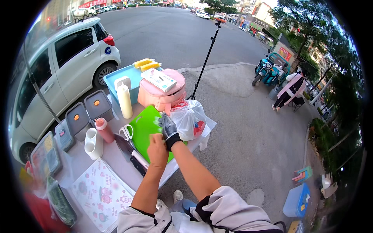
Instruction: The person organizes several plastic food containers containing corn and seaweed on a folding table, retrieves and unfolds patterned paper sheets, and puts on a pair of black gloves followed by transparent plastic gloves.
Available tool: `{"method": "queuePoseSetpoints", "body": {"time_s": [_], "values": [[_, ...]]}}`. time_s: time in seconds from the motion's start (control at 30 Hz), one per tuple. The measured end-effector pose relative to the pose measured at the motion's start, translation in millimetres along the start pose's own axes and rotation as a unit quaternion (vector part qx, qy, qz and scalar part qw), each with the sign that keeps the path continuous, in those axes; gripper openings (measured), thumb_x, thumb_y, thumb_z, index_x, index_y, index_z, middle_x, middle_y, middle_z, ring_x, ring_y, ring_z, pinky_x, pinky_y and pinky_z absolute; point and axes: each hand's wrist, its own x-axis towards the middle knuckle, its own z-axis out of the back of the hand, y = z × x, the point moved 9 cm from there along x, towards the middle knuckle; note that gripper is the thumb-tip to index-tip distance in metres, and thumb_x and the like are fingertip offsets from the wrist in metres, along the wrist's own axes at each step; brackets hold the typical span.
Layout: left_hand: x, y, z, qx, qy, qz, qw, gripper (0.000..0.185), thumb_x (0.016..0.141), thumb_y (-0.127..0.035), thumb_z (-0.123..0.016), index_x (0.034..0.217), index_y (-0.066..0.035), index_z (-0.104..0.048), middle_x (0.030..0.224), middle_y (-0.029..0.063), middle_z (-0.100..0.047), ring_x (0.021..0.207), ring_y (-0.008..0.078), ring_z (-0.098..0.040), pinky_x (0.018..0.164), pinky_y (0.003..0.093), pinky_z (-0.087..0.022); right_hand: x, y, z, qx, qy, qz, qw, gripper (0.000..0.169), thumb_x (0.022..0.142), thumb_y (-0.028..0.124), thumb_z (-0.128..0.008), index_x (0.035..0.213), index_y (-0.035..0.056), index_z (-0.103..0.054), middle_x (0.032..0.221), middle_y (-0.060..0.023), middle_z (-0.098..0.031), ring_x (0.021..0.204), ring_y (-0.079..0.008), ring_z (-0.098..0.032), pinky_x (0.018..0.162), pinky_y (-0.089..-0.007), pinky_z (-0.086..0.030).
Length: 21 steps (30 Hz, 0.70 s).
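Observation:
My right hand [169,127] wears a dark glove with a clear plastic glove over it, and a black band [173,141] circles the wrist. Loose clear plastic shows at its fingertips, above a bright green cutting board [145,123]. My left hand [158,150] is bare and slightly blurred; its curled fingers meet the right glove's cuff at the wrist. White-handled scissors [127,132] lie on the board's left edge. Beside them are a wide dark-bladed knife [123,147], a black knife handle [137,166] and a white knife handle [140,158].
A tied white plastic bag [186,119], pink insulated bag [151,96], blue bin [112,84], cream squeeze bottle [124,102] and pink squeeze bottle [104,131] crowd the table. Printed paper sheets [99,195] lie nearer. A tripod [205,62] and parked white car [70,55] stand beyond.

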Motion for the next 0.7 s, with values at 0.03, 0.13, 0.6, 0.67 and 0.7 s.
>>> {"method": "queuePoseSetpoints", "body": {"time_s": [0.03,0.13,0.6,0.67,0.7], "values": [[-8,46,31,0.04,-0.031,0.05,0.997,0.029,0.069,-0.002,-0.06,0.094,-0.007,-0.046,0.084,0.0143,-0.05,0.066,0.0365,-0.054,0.055,0.0419,-0.044,-65,3,-104,-0.048,-0.017,-0.099,0.994,0.049,0.088,0.051,-0.046,0.109,0.0072,-0.056,0.094,-0.0072,-0.061,0.084,-0.0192,-0.058,0.074,-0.0306,-0.047],[-8,38,10,-0.008,0.003,0.089,0.996,0.025,0.071,-0.004,-0.06,0.093,-0.002,-0.048,0.085,0.0201,-0.054,0.07,0.042,-0.054,0.06,0.045,-0.043,-79,42,-97,0.038,0.001,-0.162,0.986,0.051,0.093,0.046,-0.034,0.123,0.0067,-0.045,0.114,-0.012,-0.054,0.1,-0.0238,-0.054,0.09,-0.0402,-0.043],[14,-23,-54,0.077,0.296,0.057,0.95,0.02,0.08,-0.017,-0.048,0.076,0.003,-0.051,0.068,0.0246,-0.06,0.064,0.0399,-0.06,0.059,0.0459,-0.048,-40,135,-83,0.483,0.074,-0.095,0.867,0.062,0.086,0.051,-0.043,0.134,0.0123,-0.036,0.136,-0.012,-0.04,0.116,-0.0322,-0.048,0.095,-0.0486,-0.037],[37,-33,-70,0.109,0.283,0.057,0.951,0.02,0.081,-0.017,-0.049,0.076,0.001,-0.051,0.071,0.0231,-0.061,0.065,0.037,-0.061,0.056,0.0427,-0.049,-21,164,-63,0.491,0.106,-0.029,0.864,0.06,0.086,0.051,-0.041,0.121,0.0028,-0.05,0.132,-0.014,-0.045,0.114,-0.0303,-0.05,0.098,-0.0474,-0.035],[48,-32,-79,0.082,0.248,0.047,0.964,0.02,0.081,-0.018,-0.049,0.077,0.001,-0.052,0.074,0.0227,-0.061,0.067,0.0368,-0.061,0.057,0.0428,-0.048,-17,179,-64,0.455,0.088,-0.001,0.886,0.06,0.086,0.051,-0.041,0.119,0.0016,-0.051,0.133,-0.0142,-0.043,0.117,-0.0296,-0.048,0.1,-0.0466,-0.034]]}}
